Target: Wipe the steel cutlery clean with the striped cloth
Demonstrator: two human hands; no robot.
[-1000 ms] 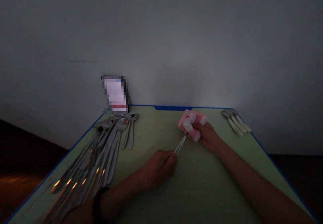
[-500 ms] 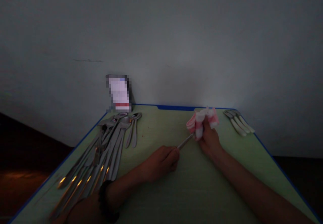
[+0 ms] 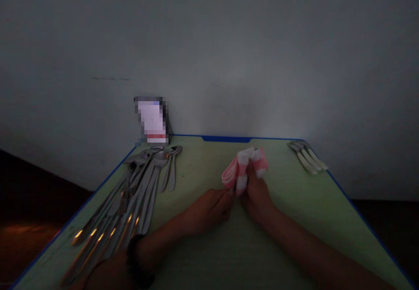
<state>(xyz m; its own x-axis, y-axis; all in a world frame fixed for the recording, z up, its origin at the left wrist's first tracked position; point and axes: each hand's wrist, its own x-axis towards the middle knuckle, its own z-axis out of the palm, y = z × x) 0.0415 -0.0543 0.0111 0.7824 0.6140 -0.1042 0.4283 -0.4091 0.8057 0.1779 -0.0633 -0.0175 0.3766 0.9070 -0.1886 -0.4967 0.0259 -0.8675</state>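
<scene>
My left hand is closed in a pinch round the handle of a thin piece of cutlery. Only a sliver of that handle shows; its head is hidden in the cloth, so I cannot tell its kind. A folded pink-and-white cloth is gripped in my right hand, with the thumb pressed on top. The cloth is wrapped about the cutlery, and the two hands almost meet above the middle of the table.
Many metal spoons and other cutlery lie heaped on the table's left side, two small spoons beside them. Several white-handled forks lie at the back right. A phone leans on the wall behind the green, blue-edged table.
My right hand and the cloth have slid left and nearer along the handle toward my left hand, covering most of the shaft. My left hand has stayed nearly in place.
</scene>
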